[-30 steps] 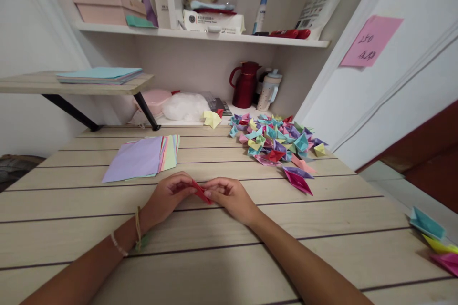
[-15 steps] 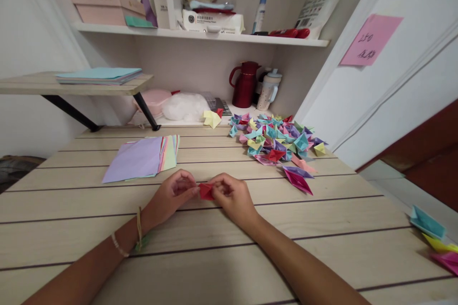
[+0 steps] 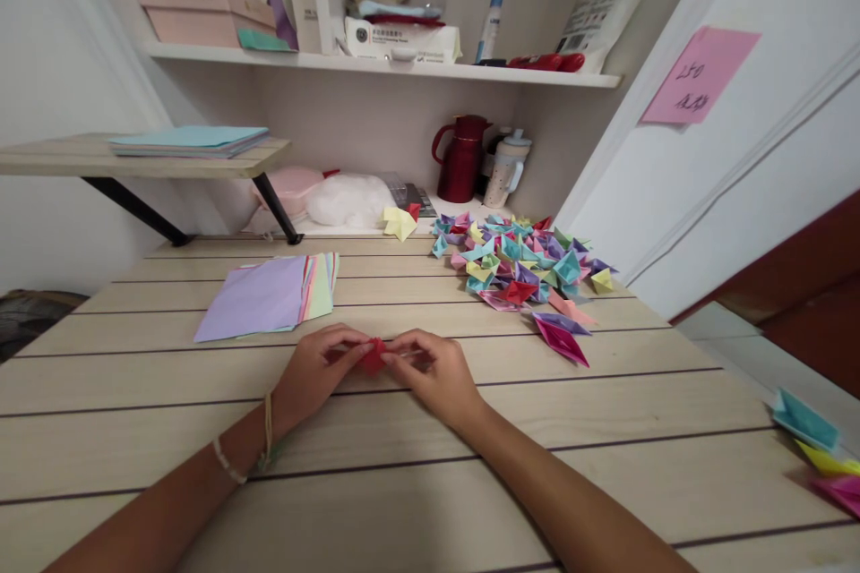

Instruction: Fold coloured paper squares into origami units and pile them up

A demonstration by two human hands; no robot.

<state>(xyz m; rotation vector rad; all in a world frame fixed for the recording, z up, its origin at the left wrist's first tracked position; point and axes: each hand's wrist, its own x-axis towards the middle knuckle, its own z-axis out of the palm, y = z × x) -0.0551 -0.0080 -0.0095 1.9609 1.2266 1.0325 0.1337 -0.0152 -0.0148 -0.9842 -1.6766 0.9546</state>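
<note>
A small piece of folded red paper point(image 3: 374, 358) is pinched between my two hands, just above the slatted table. My left hand point(image 3: 321, 367) grips its left side between thumb and fingers. On its right side, my right hand point(image 3: 434, 369) holds it with thumb and fingertips. The paper is slightly blurred, so its exact folds cannot be made out. Beyond my left hand lies a stack of coloured square paper point(image 3: 259, 297), lilac on top. Past my right hand spreads a heap of folded paper boats point(image 3: 517, 255) in many colours.
A magenta boat point(image 3: 563, 342) lies in front of the heap. More boats, one of them blue point(image 3: 804, 419), sit at the right edge. A yellow folded paper point(image 3: 399, 224) is at the back. Behind stand a red jug point(image 3: 460, 159), a tumbler point(image 3: 505, 172) and a raised shelf point(image 3: 60, 159).
The red paper has shifted slightly left and turned between my fingers. My right hand has moved a little left, and the fingers of both hands have drawn closer together around it.
</note>
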